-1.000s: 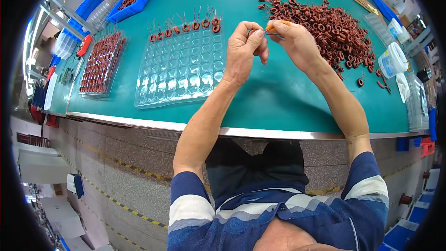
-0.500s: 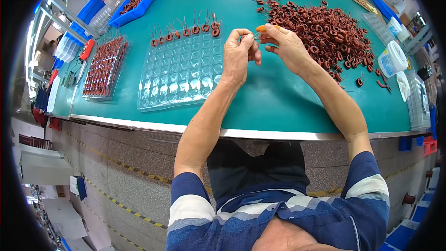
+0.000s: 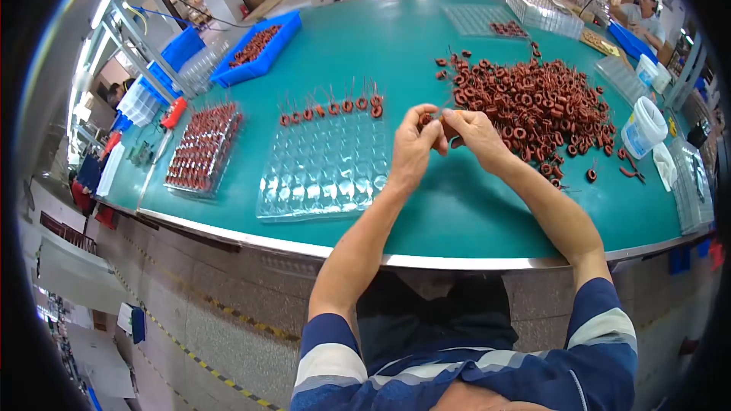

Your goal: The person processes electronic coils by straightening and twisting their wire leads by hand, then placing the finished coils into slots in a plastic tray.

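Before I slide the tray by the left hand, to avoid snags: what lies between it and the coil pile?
The head view shows the left hand and right hand there, fingers close together, above the green tabletop.

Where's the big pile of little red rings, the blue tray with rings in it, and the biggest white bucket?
Pile of red rings [image 3: 533, 105]: head view, middle of the heap.
Blue tray [image 3: 245, 72]: head view, its near wall.
White bucket [image 3: 640, 139]: head view, its side.

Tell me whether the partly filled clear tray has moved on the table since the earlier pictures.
No. The clear tray keeps about the same gaps to the loaded tray and the table's front edge; the whole view has shifted.
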A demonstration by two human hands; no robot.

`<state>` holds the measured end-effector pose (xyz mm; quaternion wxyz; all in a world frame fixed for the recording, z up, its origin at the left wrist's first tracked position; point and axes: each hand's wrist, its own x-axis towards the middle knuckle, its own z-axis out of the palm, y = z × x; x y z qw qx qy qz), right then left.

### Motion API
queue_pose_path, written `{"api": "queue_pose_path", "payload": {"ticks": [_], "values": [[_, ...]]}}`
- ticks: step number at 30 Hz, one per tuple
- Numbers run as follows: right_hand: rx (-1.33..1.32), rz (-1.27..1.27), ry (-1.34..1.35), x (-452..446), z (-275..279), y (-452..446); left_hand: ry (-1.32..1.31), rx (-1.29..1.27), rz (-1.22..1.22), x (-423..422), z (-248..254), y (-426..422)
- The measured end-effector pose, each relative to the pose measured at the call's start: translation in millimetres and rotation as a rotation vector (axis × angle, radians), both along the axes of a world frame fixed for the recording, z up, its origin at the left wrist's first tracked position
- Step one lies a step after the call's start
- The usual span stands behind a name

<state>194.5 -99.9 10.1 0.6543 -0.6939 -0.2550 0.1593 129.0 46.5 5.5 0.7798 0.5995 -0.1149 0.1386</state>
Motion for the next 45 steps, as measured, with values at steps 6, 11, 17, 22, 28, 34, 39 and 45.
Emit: {"api": "queue_pose_path", "payload": {"ticks": [6, 11, 17, 22, 28, 34, 39, 45], "values": [[-0.032, -0.107, -0.169, -5, 6, -1, -0.038, 0.042, 0.081, -1, -5, -4], [-0.07, -0.258, -0.673, -12, 12, -2, -0.047, 0.164, 0.145, -2, -3, 0], [0.175, -0.061, -0.135, -5, 19, -13, -0.1, 0.146, 0.147, -7, -2, -7], [0.206, -0.188, -0.184, 2, 11, -5, -0.069, 0.058, 0.095, -4, -4, -3], [0.16, -0.112, -0.248, 9, 9, -8, 0.201, -0.059, -0.14, -6, 1, 7], [0.101, -0.028, 0.003, 8, 17, -15, 0.02, 0.202, 0.01, -4, 0, 3], [0.145, 0.069, -0.091, 4, 27, -17, 0.05, 0.065, -0.04, -7, 6, 4], [-0.008, -0.115, -0.372, -9, 30, -11, 0.113, -0.111, -0.079, -9, 3, 0]]}}
